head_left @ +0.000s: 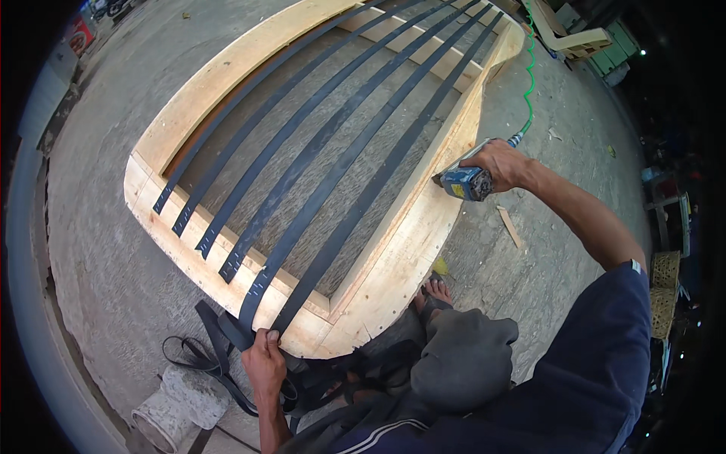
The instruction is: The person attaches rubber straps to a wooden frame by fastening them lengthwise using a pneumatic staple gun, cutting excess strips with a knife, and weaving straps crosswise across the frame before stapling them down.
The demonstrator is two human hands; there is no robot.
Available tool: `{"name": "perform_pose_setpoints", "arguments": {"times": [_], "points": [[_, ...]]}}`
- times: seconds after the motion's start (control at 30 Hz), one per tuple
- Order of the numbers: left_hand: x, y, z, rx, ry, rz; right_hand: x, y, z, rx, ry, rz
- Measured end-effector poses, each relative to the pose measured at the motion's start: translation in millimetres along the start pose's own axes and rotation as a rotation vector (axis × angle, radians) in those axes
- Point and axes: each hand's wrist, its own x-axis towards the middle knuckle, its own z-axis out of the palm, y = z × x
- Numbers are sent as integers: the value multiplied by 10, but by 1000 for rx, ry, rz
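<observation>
My left hand (264, 363) grips a black elastic strap (301, 298) at the near end of a pale wooden frame (399, 271). Several dark straps run lengthwise across the frame's opening, some with rows of staples at their near ends. My right hand (493, 161) is closed around a blue pneumatic staple gun (466, 184) over the frame's right rail. A green coiled air hose (527, 98) runs from the gun toward the top.
Loose strapping (214, 362) and a white bucket (155, 423) lie at the lower left. A wooden offcut (509, 225) rests on the concrete floor (98, 227). Woven baskets (664, 290) stand at the far right, with other furniture pieces (582, 41) at the top right.
</observation>
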Motion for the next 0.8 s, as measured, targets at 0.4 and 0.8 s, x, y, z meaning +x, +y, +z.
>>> {"name": "perform_pose_setpoints", "arguments": {"times": [0.4, 0.8], "points": [[-96, -23, 197, 146, 228, -81, -8, 172, 7, 39, 10, -100], [-262, -150, 281, 151, 374, -41, 44, 234, -64, -39, -91, -55]]}}
